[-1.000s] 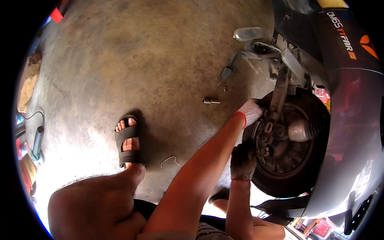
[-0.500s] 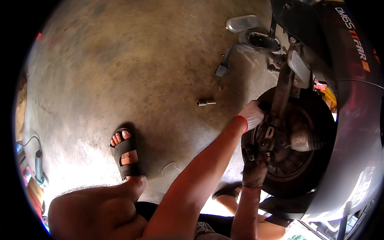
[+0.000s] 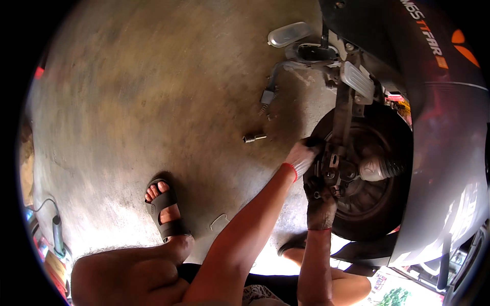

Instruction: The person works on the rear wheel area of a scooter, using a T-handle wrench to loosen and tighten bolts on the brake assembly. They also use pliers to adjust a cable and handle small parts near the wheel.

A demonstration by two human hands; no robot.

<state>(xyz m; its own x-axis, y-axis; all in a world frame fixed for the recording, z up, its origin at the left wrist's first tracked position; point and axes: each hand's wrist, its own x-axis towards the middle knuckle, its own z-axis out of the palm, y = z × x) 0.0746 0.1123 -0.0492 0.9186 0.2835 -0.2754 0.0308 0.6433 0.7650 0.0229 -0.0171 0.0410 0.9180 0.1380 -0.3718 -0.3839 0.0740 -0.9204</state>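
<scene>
My left hand (image 3: 300,157), in a white glove with a red cuff, reaches to the left edge of the exposed wheel hub assembly (image 3: 341,171), and its fingers curl around the metal there. Just below it, my right hand (image 3: 320,205) wears a dark, dirty glove and grips the lower part of the same assembly. A ribbed rubber axle boot (image 3: 384,168) sticks out to the right of the hub inside the dark wheel arch (image 3: 380,219). The fingertips of both hands are partly hidden by the metal parts.
A small metal socket (image 3: 253,137) lies on the concrete floor (image 3: 153,92), with a loose cable and connector (image 3: 268,96) beyond it. A bent wire clip (image 3: 219,220) lies near my sandalled foot (image 3: 163,209). The dark car body (image 3: 449,127) fills the right side. Tools (image 3: 53,235) sit at the far left.
Both hands stay on the hub assembly. The view has shifted a little, so the hub and hands sit slightly lower and further left in the picture.
</scene>
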